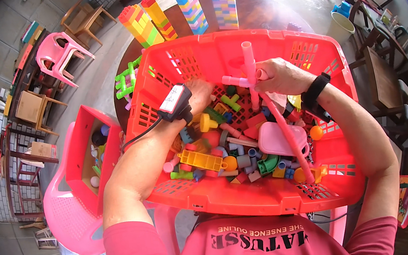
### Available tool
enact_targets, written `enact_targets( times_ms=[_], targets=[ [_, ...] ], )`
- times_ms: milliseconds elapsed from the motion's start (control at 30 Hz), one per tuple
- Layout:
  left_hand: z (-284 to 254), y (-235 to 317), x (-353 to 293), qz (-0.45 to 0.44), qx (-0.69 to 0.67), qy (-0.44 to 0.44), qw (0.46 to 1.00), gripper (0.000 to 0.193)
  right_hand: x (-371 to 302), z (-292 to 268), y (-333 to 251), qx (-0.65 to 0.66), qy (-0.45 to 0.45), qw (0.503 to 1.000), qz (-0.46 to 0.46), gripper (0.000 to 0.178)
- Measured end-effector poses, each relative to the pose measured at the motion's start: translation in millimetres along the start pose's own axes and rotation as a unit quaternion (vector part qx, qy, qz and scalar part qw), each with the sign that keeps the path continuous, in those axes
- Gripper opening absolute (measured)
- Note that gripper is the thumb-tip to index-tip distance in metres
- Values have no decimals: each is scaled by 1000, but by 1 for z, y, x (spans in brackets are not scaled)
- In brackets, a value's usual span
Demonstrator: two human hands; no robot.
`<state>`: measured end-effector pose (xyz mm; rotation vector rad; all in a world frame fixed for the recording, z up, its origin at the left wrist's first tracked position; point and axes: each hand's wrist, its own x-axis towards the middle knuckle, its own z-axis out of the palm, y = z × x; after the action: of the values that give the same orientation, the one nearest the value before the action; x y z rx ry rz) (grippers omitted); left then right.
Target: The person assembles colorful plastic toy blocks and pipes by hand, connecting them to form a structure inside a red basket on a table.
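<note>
**Both hands in the red basket, right hand on a pink pipe assembly**

Right hand (280, 76) at about 1 o'clock in the red plastic basket (255, 198), fingers clamped on a pink pipe assembly (250, 71): one upright tube rising toward 12 o'clock, a short cross piece toward 9 o'clock, and a long pink rod (285, 131) slanting down toward 5 o'clock over the loose pieces. Black wristband (314, 90) on the right wrist.

Left hand (199, 95) at about 11 o'clock inside the basket, reaching down among the toy parts; fingers hidden behind the hand, so cannot tell whether apart or together. Small black device with a white label (175, 103) strapped at the left wrist, cable trailing toward 8 o'clock.

Basket floor heaped with coloured pieces: a yellow perforated block (201, 160) near 7 o'clock, a pale pink rounded lid-like piece (281, 138) at centre, grey tubes, orange balls.

Beyond the basket at 12 o'clock, stacked block towers (186, 2) on the dark round counter (261, 12). Smaller red bin (79, 160) at 9 o'clock, beside the basket.
</note>
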<state>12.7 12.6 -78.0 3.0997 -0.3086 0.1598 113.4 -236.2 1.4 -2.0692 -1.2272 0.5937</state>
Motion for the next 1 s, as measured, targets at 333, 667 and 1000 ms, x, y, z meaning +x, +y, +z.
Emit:
enact_targets(
  times_ms=[333,667,1000],
  targets=[
    [-62,2,23,-148,-409,208,876,18,4,6,6,25,11,1000,-8,25],
    [-110,55,8,45,-551,278,786,31,4,9,-6,11,14,1000,-2,21],
    [-110,59,9,35,-459,334,823,28,4,13,-12,-49,-2,998,-48,10]
  ],
)
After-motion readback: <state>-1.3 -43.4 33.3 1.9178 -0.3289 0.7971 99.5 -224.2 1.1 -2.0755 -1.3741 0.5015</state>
